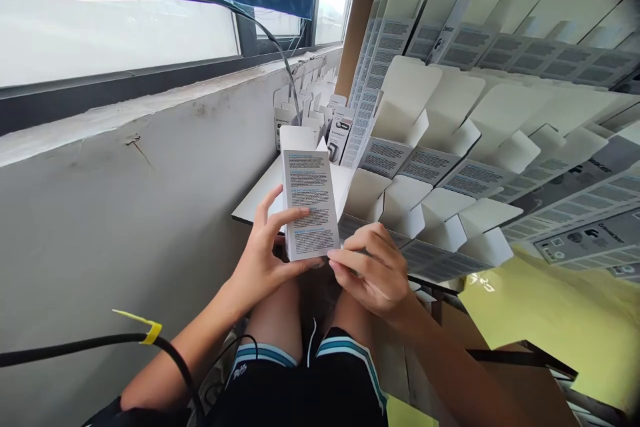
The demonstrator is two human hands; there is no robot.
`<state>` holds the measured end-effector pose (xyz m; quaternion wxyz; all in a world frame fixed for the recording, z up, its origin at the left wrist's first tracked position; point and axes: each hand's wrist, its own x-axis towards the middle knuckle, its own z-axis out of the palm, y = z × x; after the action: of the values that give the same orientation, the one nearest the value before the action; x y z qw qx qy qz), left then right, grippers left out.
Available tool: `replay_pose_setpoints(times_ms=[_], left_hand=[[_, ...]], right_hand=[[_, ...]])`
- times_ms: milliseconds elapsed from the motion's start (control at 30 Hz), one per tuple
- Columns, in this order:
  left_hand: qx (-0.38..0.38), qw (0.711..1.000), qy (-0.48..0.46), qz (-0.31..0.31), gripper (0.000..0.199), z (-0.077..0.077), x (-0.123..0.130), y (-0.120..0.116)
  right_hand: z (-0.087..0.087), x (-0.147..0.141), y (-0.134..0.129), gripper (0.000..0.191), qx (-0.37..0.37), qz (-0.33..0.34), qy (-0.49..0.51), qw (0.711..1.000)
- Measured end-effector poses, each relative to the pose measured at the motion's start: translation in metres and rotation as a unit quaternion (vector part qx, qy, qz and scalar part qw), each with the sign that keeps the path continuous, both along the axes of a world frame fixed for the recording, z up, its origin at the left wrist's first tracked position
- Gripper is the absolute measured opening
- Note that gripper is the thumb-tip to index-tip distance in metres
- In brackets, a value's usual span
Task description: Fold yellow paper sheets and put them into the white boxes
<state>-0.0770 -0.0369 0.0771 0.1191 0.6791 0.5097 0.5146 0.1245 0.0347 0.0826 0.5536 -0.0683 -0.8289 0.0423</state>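
Left hand (pixel 263 257) closed around carton (pixel 310 203): fingers behind, thumb across printed face. Right hand (pixel 373 273) half-curled, fingertips at carton's lower right corner; grip unclear. Carton upright above lap, over near edge of white tabletop (pixel 255 213). Rows of open cartons (pixel 440 160) propped along right side. Closed cartons (pixel 340 137) at far tabletop corner, by wall (pixel 125 227).
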Motion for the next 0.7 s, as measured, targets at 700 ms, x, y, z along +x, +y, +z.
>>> replay_pose_setpoints(times_ms=[700], left_hand=[[-0.049, 0.998, -0.011, -0.027, 0.072, 0.002, 0.003, -0.007]], right_hand=[[-0.009, -0.004, 0.002, 0.014, 0.091, -0.035, -0.045, 0.994]])
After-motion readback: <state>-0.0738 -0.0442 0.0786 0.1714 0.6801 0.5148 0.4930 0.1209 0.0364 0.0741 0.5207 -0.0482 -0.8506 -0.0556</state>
